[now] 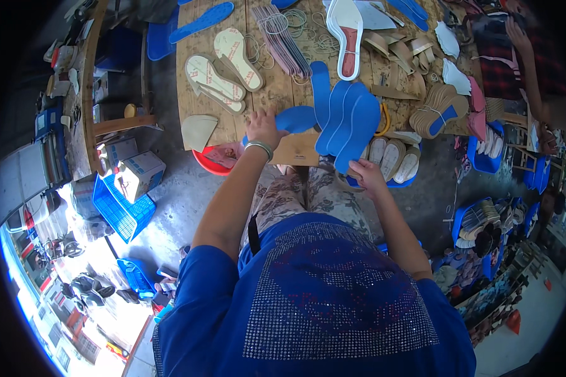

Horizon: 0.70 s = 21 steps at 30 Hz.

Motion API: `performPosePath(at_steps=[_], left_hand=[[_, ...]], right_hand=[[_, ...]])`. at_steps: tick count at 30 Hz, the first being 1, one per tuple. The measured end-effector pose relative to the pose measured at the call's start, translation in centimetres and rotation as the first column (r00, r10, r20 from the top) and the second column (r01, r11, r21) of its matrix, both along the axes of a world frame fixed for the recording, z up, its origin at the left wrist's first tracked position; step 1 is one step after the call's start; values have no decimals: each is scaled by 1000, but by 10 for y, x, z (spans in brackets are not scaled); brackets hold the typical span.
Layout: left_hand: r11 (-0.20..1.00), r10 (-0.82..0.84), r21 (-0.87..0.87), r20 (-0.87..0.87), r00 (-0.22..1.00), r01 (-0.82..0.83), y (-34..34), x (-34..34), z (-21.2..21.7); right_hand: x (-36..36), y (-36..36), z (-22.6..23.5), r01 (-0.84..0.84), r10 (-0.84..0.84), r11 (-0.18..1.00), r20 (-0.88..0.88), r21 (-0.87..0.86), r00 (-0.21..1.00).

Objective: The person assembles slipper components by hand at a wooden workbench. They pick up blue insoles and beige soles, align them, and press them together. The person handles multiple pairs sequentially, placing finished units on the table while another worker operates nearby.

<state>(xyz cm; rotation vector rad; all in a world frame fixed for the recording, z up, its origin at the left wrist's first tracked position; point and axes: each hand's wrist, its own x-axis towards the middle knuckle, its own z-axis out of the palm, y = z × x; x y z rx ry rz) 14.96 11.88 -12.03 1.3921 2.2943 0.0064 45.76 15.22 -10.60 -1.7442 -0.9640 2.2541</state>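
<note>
My right hand (368, 176) pinches the narrow end of a blue insole (361, 123), the rightmost of several overlapping blue insoles fanned at the table's front edge. Another blue insole (321, 94) lies upright just behind them. To the left, my left hand (264, 129) rests with its fingers stretched out over the end of a single blue insole (297, 119) lying sideways. Its palm hides part of that insole. Beyond this hand lie two cream insoles with red print, one being the left cream insole (215, 85).
A bundle of striped strips (284, 41), a white-rimmed sole stack (346, 38) and a tied stack of tan insoles (439, 110) lie on the wooden table (283, 148). Below its edge sits a red basin (210, 164). A blue crate (124, 210) stands on the floor at left.
</note>
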Motion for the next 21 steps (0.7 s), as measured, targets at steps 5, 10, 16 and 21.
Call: performPosePath(at_steps=[5, 10, 16, 21], left_hand=[[949, 315, -129, 404, 859, -288, -22, -19, -22], [867, 448, -103, 592, 670, -488, -43, -10, -49], [663, 508, -191, 825, 248, -723, -60, 2, -57], [666, 479, 74, 721, 501, -743, -49, 3, -52]], right_hand=[[21, 5, -3, 41, -41, 999, 17, 13, 999], [18, 3, -14, 2, -2, 999, 8, 37, 1000], [7, 6, -20, 25, -27, 999, -63, -32, 998], [-2, 10, -18, 34, -34, 999, -62, -12, 997]])
